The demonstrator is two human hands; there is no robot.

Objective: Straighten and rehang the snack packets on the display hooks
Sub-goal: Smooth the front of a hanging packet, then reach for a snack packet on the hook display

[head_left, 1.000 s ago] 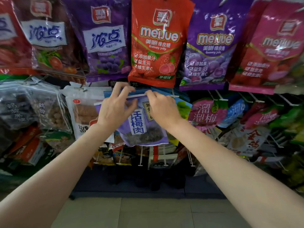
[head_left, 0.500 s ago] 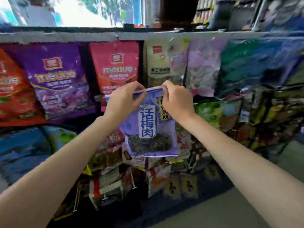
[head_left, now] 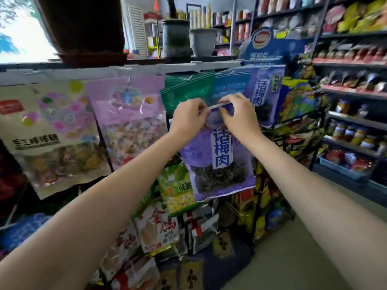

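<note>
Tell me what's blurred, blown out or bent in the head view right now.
Head view: the window at top left is blown out to white; the candy bags at left and the shelves at right are smeared by motion blur; the purple packet in both hands, left and right, stays readable; the wide lens stretches the forearms and bows the frame edges.
</note>
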